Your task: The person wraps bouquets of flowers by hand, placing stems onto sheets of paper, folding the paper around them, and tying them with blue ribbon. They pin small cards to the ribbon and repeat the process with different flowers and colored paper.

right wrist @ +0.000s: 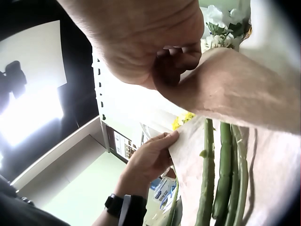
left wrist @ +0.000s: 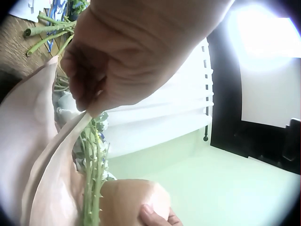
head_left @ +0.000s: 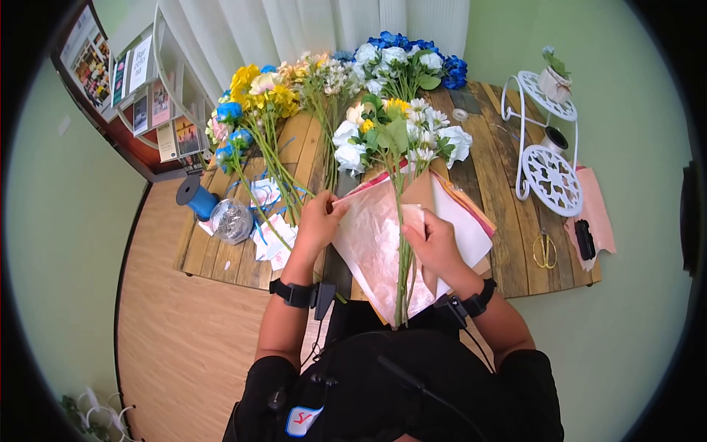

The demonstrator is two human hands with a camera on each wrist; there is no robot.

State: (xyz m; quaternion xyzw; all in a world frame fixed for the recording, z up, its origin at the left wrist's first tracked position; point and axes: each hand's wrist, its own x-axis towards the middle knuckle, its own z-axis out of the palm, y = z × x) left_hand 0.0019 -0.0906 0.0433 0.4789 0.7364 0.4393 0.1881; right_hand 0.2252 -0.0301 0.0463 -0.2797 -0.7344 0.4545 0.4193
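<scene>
A person holds pink paper (head_left: 364,232) at the front of a wooden table (head_left: 519,254). The left hand (head_left: 318,223) pinches the paper's left edge between thumb and fingers. The right hand (head_left: 442,250) has its fingers bent and pinches a fold of paper, just beside the green stems (head_left: 402,276). The bunch of flowers (head_left: 401,132) lies with its stems on top of the paper, in between the two hands. Its white and yellow heads lie past the paper's far edge, and its stems point back at the person. Near the left hand are more loose stems, some white cards (head_left: 274,239) and a clear tub (head_left: 231,221). Scissors (head_left: 545,250) with yellow handles lie well apart, on the right.
</scene>
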